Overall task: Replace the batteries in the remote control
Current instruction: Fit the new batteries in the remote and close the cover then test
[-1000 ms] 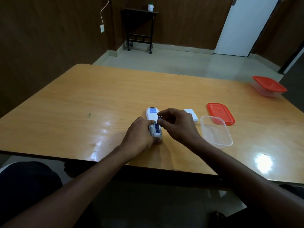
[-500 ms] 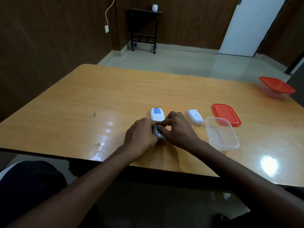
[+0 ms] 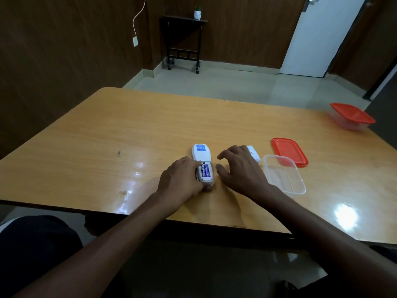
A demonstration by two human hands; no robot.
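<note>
The remote control [image 3: 201, 157] is lying face down near the front middle of the wooden table [image 3: 107, 130], battery bay pointing back at the person. The bay's open and two blue batteries [image 3: 205, 171] sit side by side in it, looks like both are seated, though I can't read polarity from here.

Left hand [image 3: 182, 181] is curled around the near end of the remote, fingers along its left edge and the thumb tucked under the bottom end. I'd guess that's just to pin it so it doesn't skate on the glossy tabletop.

Right hand [image 3: 238, 168] is empty, fingers loosely spread, hovering just right of the remote and not touching it. Right behind it, half hidden by the knuckles, is a small white piece [image 3: 253, 153] that I'm fairly sure is the battery cover, parked within easy reach. So my read: cells are in, cover goes on next.

Further right there's a clear plastic container [image 3: 285, 179] with nothing visible in it, its red lid [image 3: 289, 150] lying just behind it. A second container with a red lid on [image 3: 352, 117] sits at the far right edge.
</note>
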